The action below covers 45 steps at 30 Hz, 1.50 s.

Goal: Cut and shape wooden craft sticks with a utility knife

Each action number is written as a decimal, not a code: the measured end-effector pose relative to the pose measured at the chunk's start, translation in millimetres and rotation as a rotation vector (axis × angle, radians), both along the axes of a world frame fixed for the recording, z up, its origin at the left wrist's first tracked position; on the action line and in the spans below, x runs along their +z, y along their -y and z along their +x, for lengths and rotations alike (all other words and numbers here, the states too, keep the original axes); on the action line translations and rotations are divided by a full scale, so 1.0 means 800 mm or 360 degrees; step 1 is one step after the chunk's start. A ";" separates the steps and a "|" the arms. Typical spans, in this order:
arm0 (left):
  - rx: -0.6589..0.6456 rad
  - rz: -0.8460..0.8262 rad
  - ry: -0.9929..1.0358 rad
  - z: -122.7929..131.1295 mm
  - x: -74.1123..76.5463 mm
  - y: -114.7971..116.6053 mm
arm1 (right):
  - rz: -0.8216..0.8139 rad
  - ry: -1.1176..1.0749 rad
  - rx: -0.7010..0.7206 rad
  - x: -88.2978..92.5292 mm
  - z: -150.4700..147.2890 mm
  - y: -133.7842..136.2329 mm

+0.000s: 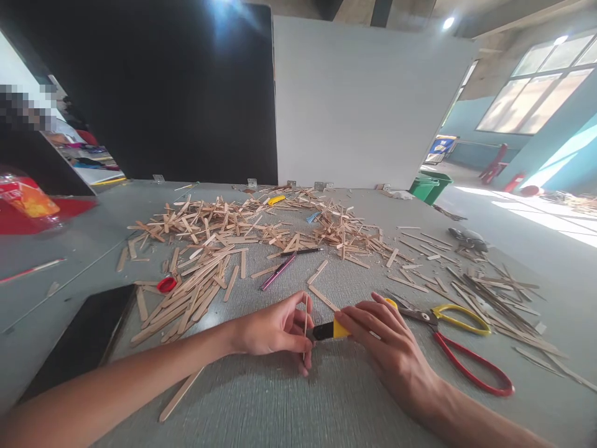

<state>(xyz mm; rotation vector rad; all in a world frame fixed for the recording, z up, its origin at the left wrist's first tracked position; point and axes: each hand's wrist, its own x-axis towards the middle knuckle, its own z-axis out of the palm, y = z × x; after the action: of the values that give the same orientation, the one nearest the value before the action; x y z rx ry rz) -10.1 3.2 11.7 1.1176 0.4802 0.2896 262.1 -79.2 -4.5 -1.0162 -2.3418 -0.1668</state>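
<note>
My left hand [275, 326] pinches a thin wooden craft stick [306, 320], seen edge-on between thumb and fingers. Wrapped around a yellow and black utility knife [342, 327] is my right hand [389, 339]. The knife's black end points left and is close beside the stick; whether the blade touches it I cannot tell. Just beyond my hands, a loose craft stick [323, 297] lies on the grey table. Scissors [431, 318] with one yellow and one red handle lie right of my right hand, blades partly hidden behind it.
A heap of craft sticks [205, 292] spreads across the table, with a purple pen [278, 272] near its middle. A black phone-like slab [81, 339] and a red ring [166, 285] are left. Thin strips [494, 298] lie right. A white panel [349, 106] stands behind.
</note>
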 end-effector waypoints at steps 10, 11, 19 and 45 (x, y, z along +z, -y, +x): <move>0.0002 -0.0013 0.0055 -0.006 -0.001 -0.006 | 0.0139 -0.0330 -0.0287 -0.008 0.013 -0.013; -0.0008 -0.0012 0.0058 -0.007 0.000 -0.007 | 0.0150 -0.0375 -0.0364 -0.010 0.015 -0.016; -0.0048 0.0052 0.0033 -0.004 -0.003 -0.008 | 0.0002 -0.0333 -0.0543 -0.018 0.016 -0.023; -0.0004 0.0123 -0.0092 -0.003 -0.006 -0.004 | -0.0175 -0.0201 -0.0649 -0.026 0.018 -0.028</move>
<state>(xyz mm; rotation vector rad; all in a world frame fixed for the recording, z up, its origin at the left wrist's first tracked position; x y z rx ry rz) -12.2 6.5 6.8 1.2044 0.5223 0.2758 276.4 -56.5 -25.0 -1.5067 -2.0257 -0.1255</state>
